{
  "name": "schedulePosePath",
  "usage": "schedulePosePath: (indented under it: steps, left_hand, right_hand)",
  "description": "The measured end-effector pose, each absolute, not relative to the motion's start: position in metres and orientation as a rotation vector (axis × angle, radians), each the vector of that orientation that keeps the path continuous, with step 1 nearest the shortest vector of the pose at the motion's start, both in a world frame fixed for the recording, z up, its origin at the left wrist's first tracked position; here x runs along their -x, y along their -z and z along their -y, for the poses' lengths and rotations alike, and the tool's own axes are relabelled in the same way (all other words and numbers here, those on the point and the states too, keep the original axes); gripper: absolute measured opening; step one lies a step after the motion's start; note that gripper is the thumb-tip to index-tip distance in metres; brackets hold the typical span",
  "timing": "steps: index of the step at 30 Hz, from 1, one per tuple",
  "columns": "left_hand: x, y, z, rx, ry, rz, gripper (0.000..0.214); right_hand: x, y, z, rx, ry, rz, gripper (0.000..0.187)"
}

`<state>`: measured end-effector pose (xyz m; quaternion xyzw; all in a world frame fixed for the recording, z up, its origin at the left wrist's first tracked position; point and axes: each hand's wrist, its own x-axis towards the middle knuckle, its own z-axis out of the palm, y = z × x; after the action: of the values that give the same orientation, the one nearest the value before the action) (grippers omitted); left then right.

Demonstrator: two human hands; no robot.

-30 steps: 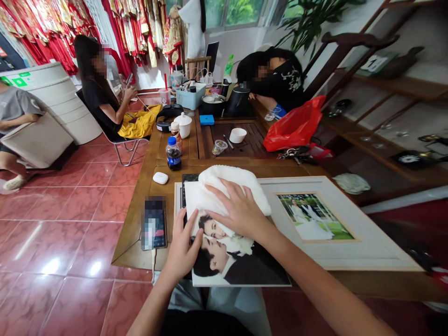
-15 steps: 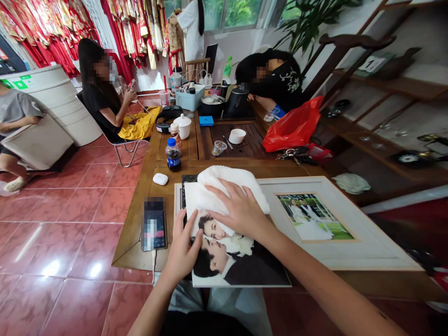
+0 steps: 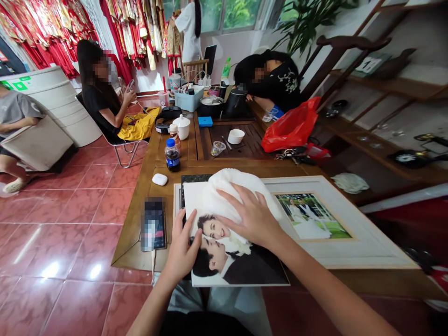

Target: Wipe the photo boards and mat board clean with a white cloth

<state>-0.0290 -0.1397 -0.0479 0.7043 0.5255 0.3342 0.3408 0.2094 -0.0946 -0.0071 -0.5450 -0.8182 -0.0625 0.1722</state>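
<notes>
A large wedding portrait print (image 3: 241, 266) lies at the near edge of the wooden table (image 3: 136, 224). My left hand (image 3: 182, 249) rests flat on its left edge with the fingers spread, holding it down. My right hand (image 3: 252, 215) presses a white cloth (image 3: 227, 186) onto the upper right part of the print, fingers stretched over the cloth. To the right lies a white picture frame (image 3: 353, 252) with a small wedding photo (image 3: 311, 223) in it.
A phone (image 3: 153, 224) and a white earbud case (image 3: 160, 179) lie left of the print. Farther back stand a cola bottle (image 3: 172, 155), cups, a kettle and a red plastic bag (image 3: 292, 126). One person sits at the left; another leans on the table's far end.
My right hand has slid the white cloth to the right across the top of the print. My left hand has stayed in place.
</notes>
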Motion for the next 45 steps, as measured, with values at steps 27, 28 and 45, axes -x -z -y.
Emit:
schedulePosePath:
  steps: [27,28,45]
  left_hand:
    - [0.029,0.047,0.14,-1.825,-0.868,-1.38,0.049]
    - [0.029,0.047,0.14,-1.829,-0.87,-1.377,0.048]
    - [0.029,0.045,0.141,-1.834,-0.882,-1.379,0.048]
  right_hand:
    - [-0.206,0.007,0.126,1.458,0.184,2.36,0.064]
    - [-0.202,0.007,0.13,1.424,0.166,2.39,0.065]
    - [-0.23,0.012,0.16,1.531,0.178,2.279,0.061]
